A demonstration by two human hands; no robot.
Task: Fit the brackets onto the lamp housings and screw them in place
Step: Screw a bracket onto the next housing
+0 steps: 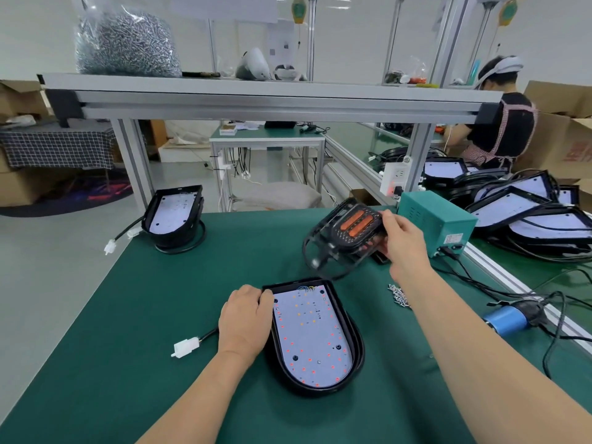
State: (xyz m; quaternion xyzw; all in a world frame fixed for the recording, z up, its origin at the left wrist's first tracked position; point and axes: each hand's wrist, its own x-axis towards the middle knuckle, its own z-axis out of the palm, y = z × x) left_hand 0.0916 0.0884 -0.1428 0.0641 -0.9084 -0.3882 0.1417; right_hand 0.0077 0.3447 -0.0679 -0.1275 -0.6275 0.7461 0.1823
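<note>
— Two grips show in the head view: what has each got?
— The left grip (245,318) lies on the left rim of the lamp housing (312,341), fingers curled over its upper edge and holding it. The right grip (403,241) is closed round a black bracket (344,233) with orange inserts, held tilted in the air above the bench (160,315), beyond the housing and clear of it.
— Where does that housing sit?
— Flat on the green bench, near its middle, open side up, so its white LED board shows. A white connector (185,347) on a black lead lies just left of the left grip.
— What else is there?
— A second housing (174,216) stands tilted at the far left corner. A small heap of screws (398,296) lies right of the centre housing, beside the right forearm. A green power box (437,219) stands at the right edge, and a blue corded tool (507,318) lies nearer the person along that edge
</note>
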